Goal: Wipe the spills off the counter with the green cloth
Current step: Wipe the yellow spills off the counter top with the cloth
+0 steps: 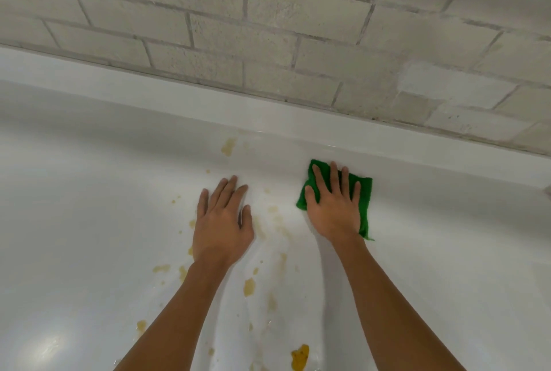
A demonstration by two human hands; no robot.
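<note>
The white counter (pixel 89 191) carries several yellow-brown spills: one near the back ledge (pixel 228 147), a blob between my forearms (pixel 249 287), a darker puddle at the bottom (pixel 300 357), and small specks around my left arm. A folded green cloth (pixel 364 197) lies flat on the counter close to the back ledge. My right hand (pixel 334 206) presses flat on top of the cloth, fingers spread. Left of it, my left hand (pixel 222 221) rests palm down on the bare counter among the spills, fingers apart and holding nothing.
A raised white ledge (pixel 268 111) runs along the back of the counter under a pale brick wall (pixel 268 27). A faint smeared streak (pixel 280 221) lies between my hands. Glossy counter stretches to the left and right of the arms.
</note>
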